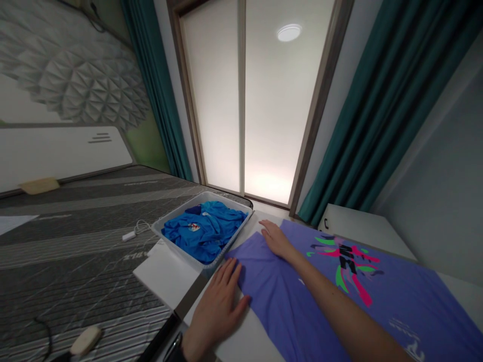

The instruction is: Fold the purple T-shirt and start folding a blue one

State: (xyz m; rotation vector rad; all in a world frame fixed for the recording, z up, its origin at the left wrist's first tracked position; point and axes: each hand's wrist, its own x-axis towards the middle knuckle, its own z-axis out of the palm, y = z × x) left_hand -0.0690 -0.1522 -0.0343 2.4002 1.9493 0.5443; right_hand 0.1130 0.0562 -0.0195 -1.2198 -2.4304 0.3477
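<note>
A purple T-shirt (396, 301) with a pink, green and black print lies spread on a white table (166, 276). My left hand (219, 304) rests flat, fingers stretched out, on the table at the edge of the shirt's sleeve. My right hand (275, 239) lies flat and open on the far side of the same sleeve, the forearm crossing the shirt. Neither hand holds anything.
A white tray (166, 229) with a crumpled blue garment (206, 229) stands just beyond my hands. To the left is a grey striped bed (75, 241) with a white charger cable (132, 232) and a small beige device (86, 340). Teal curtains flank a frosted sliding door.
</note>
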